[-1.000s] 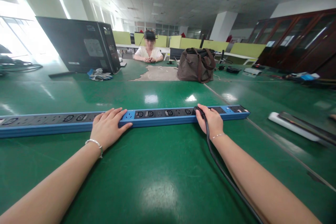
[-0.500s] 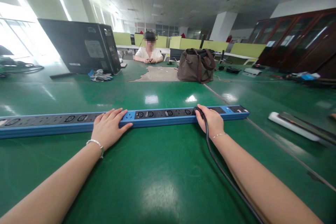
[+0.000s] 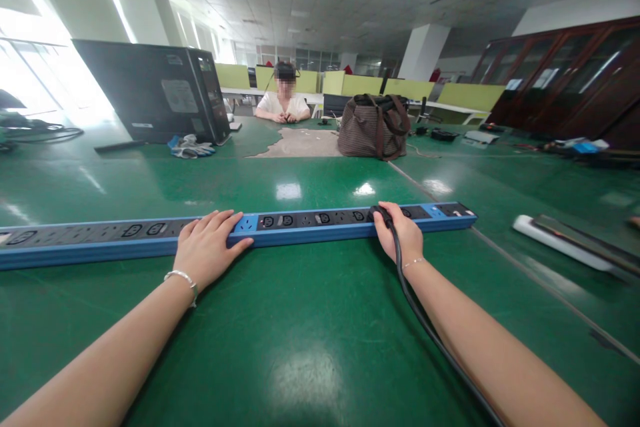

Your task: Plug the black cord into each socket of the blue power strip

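Note:
A long blue power strip [image 3: 310, 235] with black sockets lies across the green table. My left hand [image 3: 207, 240] grips it left of the middle, fingers over the top and thumb along the front side, beside a blue socket section. Toward the strip's right end, my right hand [image 3: 403, 233] is closed around a black power plug [image 3: 381, 213]. The plug is at the strip's sockets; my fingers partly hide it, so how deep it sits I cannot tell. Its black cord [image 3: 425, 323] runs down under my right forearm.
A black computer case [image 3: 155, 93] and gloves [image 3: 191, 147] stand at the back left. Behind the strip sits a brown bag [image 3: 375, 127]. Another person [image 3: 283, 103] sits across the table. A white bar-shaped object [image 3: 560, 245] lies at the right.
The view has shifted very slightly. My right hand has tilted a little around the plug at nearly the same place; my left hand stays on the strip.

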`<state>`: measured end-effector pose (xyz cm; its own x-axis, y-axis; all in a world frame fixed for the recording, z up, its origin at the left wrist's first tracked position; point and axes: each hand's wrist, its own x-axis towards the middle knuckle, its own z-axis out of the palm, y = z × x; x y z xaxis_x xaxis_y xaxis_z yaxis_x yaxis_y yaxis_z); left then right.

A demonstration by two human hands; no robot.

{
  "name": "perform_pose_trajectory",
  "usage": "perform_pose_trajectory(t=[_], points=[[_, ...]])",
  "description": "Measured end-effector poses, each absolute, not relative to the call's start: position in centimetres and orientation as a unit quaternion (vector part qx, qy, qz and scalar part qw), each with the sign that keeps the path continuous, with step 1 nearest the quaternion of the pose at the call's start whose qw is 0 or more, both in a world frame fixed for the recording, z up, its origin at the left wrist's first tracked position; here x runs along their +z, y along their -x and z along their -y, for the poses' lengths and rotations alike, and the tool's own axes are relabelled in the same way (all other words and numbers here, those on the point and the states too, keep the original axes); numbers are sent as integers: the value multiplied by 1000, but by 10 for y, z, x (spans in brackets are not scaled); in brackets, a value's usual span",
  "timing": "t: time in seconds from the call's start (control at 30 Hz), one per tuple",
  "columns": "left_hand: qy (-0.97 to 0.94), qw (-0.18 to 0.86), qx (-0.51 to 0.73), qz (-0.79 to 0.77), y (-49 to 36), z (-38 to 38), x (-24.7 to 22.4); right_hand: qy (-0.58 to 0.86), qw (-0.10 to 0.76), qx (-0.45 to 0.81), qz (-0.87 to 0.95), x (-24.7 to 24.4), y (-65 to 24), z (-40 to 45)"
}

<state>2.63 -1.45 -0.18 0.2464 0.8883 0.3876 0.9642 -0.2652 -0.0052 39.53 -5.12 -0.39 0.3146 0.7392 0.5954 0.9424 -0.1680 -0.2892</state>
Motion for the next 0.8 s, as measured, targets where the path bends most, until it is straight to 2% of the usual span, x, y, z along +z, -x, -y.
perform_pose_trajectory(t=[0.33, 0.53, 0.8], points=[[780, 129, -157, 591, -25, 13, -4, 681, 331, -180, 628, -10, -409, 44], [780, 126, -154, 594, -25, 13, -3, 698, 318, -168, 620, -10, -407, 47], [781, 115, -159, 593, -25, 14, -1, 712, 353, -142, 591, -8, -400, 49]])
